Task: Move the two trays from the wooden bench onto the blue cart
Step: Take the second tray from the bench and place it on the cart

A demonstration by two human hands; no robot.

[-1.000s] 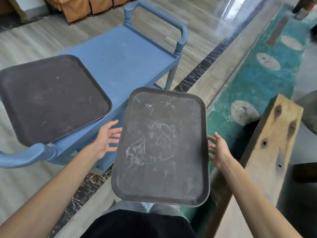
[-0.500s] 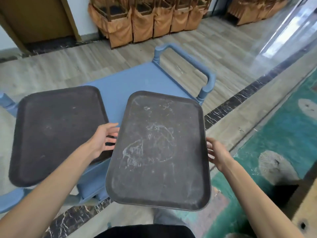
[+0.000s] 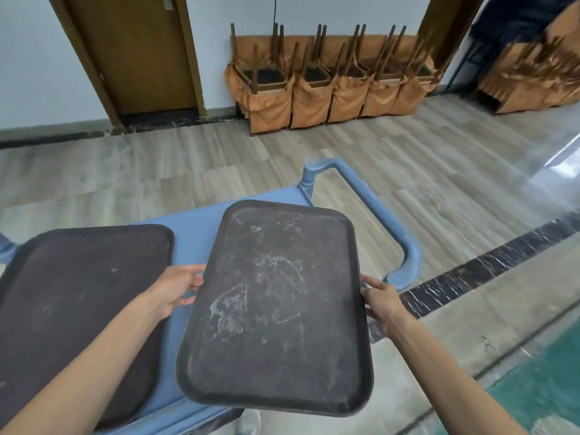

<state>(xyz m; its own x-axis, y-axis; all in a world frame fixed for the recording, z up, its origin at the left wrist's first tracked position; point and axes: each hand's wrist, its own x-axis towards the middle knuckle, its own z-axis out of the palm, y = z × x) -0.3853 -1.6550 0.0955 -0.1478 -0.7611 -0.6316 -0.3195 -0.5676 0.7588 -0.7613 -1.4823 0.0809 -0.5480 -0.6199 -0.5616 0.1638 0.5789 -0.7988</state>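
Right now you have the scratched tray [image 3: 276, 309] gripped between both hands in the middle of the frame, its long sides running away from you. Your left hand [image 3: 175, 288] is clasped on the tray's left edge about halfway along, fingers tucked under the rim. Your right hand [image 3: 381, 301] grips the right edge at much the same height, fingers curled around the rim. The tray's dark surface carries whitish scuffs and a smeared patch near its middle. Its far end hangs over the blue cart [image 3: 194, 233], while its near end juts past the cart's front edge toward you; whether it touches the cart top cannot be told from this angle.

To the left of the frame, the other tray [image 3: 78, 309] lies flat on the cart top, just beside the one you hold, with a strip of blue showing between them. That second tray is darker and cleaner, and your left forearm crosses over its near right corner. The cart's handle [image 3: 376, 211] loops out at the right, beyond the held tray's far right corner.

Across the upper part of the frame a row of upturned chairs [image 3: 329, 80] with orange covers stands against the wall, and a wooden door [image 3: 135, 51] sits at the upper left.
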